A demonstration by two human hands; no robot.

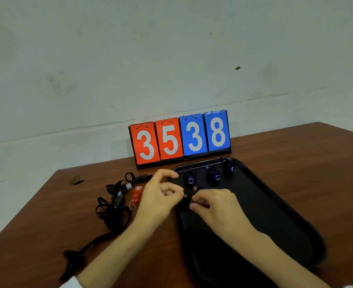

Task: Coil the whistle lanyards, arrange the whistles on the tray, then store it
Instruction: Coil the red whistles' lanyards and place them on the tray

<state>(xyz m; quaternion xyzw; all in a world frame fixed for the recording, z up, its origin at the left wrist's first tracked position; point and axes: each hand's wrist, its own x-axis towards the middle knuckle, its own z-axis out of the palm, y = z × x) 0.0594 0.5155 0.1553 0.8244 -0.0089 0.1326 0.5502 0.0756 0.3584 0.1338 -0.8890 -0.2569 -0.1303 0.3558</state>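
Head view, left to right. At far left, loose cords (113,213) are heaped on the table (296,146), tangled with dark whistles, and one long cord (74,258) trails toward the near edge. These are judged limp, light and quick to snag, so each is best taken near its split ring and wound from there. Beside the heap lies a red whistle (135,196), judged to be light, hard, smooth plastic that is best pinched across its flat sides. The left hand (159,196) is curled, its lower fingers pinching a dark bundle (187,201) of whistle and cord, with thumb and forefinger raised above it. The right hand (215,202) is closed round the same bundle from the other side. The bundle is held just above the tray's left rim. Whether the coil is finished cannot be told, and a springy coil is judged likely to loosen if released without a tuck. Three coiled whistles (213,174) are set in a row at the back of the tray (275,215), a glossy black surface on which sliding is to be expected. The table is brown wood grain, flat and smooth. A scoreboard (179,140) reading 35 38 is stood just behind the tray, against a pale, stained wall (150,59).
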